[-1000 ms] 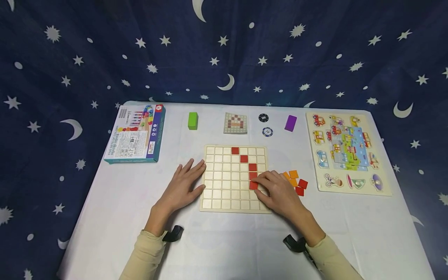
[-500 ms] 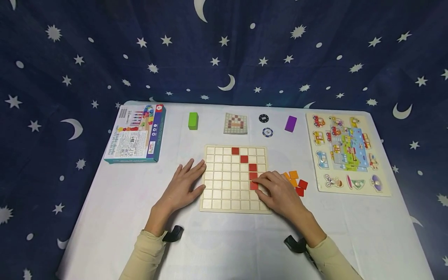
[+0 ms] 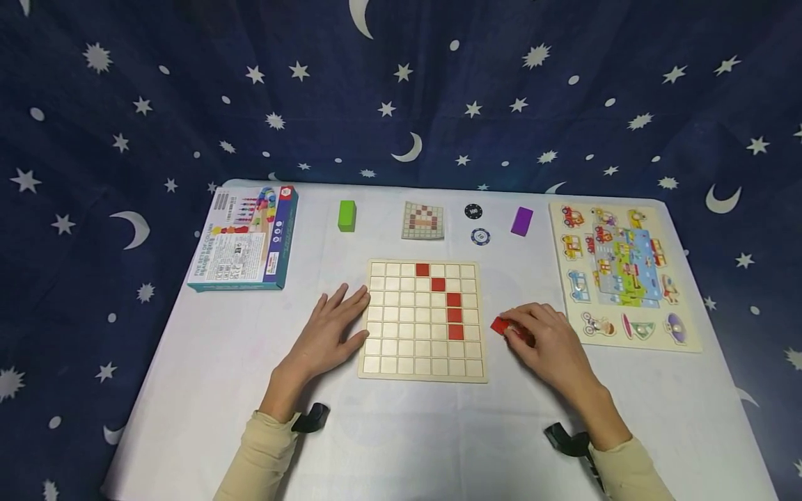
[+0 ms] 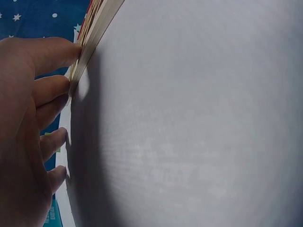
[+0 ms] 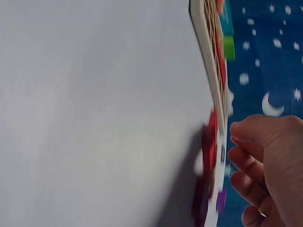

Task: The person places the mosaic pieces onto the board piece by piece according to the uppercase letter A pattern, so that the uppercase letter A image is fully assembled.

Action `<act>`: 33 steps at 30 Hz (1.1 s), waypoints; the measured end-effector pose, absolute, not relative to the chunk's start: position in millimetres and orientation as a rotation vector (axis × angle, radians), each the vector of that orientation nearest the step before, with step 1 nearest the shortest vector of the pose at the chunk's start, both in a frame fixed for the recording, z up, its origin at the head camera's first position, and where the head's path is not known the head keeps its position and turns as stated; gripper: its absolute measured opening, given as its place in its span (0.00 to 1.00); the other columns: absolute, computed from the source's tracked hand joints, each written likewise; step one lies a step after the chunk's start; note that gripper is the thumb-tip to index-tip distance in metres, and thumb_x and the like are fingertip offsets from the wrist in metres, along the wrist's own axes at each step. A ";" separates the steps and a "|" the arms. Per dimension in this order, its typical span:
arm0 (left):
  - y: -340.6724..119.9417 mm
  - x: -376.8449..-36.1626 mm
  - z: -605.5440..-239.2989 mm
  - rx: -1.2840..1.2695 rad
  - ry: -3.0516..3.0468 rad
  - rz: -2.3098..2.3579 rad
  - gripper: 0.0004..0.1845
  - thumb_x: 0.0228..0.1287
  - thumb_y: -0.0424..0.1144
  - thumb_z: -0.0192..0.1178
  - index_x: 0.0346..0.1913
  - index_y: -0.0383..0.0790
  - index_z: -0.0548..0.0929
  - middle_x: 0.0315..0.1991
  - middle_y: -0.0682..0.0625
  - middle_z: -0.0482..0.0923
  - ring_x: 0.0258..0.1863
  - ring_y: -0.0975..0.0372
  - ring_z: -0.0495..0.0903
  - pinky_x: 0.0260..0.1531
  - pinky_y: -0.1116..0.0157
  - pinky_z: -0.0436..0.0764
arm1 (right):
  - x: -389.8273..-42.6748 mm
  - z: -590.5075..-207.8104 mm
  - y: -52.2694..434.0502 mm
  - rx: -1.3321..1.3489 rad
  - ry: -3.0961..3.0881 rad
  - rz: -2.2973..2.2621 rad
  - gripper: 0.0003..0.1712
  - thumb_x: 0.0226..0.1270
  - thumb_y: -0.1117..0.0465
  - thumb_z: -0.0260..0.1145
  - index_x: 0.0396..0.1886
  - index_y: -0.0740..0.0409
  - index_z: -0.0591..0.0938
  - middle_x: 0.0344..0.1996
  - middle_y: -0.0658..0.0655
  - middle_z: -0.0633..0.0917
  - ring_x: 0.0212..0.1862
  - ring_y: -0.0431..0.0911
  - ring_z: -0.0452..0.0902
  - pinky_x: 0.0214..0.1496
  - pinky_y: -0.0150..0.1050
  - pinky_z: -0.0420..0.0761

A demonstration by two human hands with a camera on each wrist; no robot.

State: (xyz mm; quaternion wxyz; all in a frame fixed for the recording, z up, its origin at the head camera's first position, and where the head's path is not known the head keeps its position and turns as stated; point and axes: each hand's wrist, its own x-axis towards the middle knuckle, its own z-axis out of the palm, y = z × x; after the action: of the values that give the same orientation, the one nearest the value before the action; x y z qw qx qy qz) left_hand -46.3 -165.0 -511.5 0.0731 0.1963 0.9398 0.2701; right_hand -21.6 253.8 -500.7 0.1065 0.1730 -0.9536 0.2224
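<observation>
Fingers point(image 3: 515, 321) of the right hand point(image 3: 551, 344) curl round a red tile point(image 3: 499, 325), pinching it just off the right edge of the wooden grid board point(image 3: 401, 348) — the tile sits low over the white table point(image 3: 401, 431). The left hand point(image 3: 328, 334) lies flat, fingers straight, their tips touching the board's left edge. Five red tiles point(image 3: 454, 315) step down the grid. Farther back stand a green block point(image 3: 347, 215) and a purple block point(image 3: 521, 220)

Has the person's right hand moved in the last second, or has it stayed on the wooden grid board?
Yes. The right hand has left the grid board and slid to the right, onto the table beside it, where its fingers now hold a red tile.
</observation>
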 end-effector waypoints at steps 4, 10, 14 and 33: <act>-164.8 -46.6 -511.8 0.592 2.822 0.808 0.38 0.73 0.49 0.64 0.81 0.42 0.68 0.84 0.49 0.64 0.87 0.44 0.54 0.84 0.34 0.49 | -15.6 -496.4 281.9 0.418 -2.841 0.600 0.19 0.58 0.67 0.79 0.51 0.56 0.91 0.44 0.56 0.89 0.43 0.49 0.78 0.41 0.44 0.71; -165.4 -46.9 -511.2 0.588 2.815 0.800 0.38 0.74 0.50 0.64 0.81 0.43 0.68 0.84 0.50 0.63 0.87 0.44 0.53 0.85 0.35 0.49 | -6.3 -495.2 303.5 0.326 -2.950 0.550 0.23 0.58 0.68 0.76 0.56 0.57 0.89 0.47 0.58 0.88 0.46 0.52 0.78 0.44 0.48 0.72; -164.8 -46.8 -510.2 0.587 2.812 0.803 0.38 0.74 0.50 0.64 0.81 0.43 0.68 0.84 0.50 0.63 0.87 0.44 0.53 0.85 0.34 0.49 | -3.5 -498.4 306.5 0.324 -2.978 0.545 0.27 0.58 0.66 0.77 0.59 0.58 0.87 0.50 0.61 0.88 0.49 0.54 0.77 0.48 0.53 0.76; -165.3 -47.0 -509.4 0.590 2.807 0.803 0.38 0.73 0.49 0.64 0.81 0.42 0.69 0.84 0.50 0.63 0.87 0.44 0.53 0.84 0.34 0.49 | -14.9 -495.2 295.4 0.282 -2.900 0.544 0.20 0.53 0.67 0.79 0.48 0.60 0.90 0.41 0.60 0.88 0.42 0.54 0.77 0.39 0.43 0.65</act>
State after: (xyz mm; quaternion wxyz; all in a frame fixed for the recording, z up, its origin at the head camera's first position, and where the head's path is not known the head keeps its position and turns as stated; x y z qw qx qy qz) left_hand -47.0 -165.3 -509.4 0.0812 0.1974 0.9393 0.2687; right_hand -14.9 295.4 -495.2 0.0886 0.0948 -0.9745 0.1829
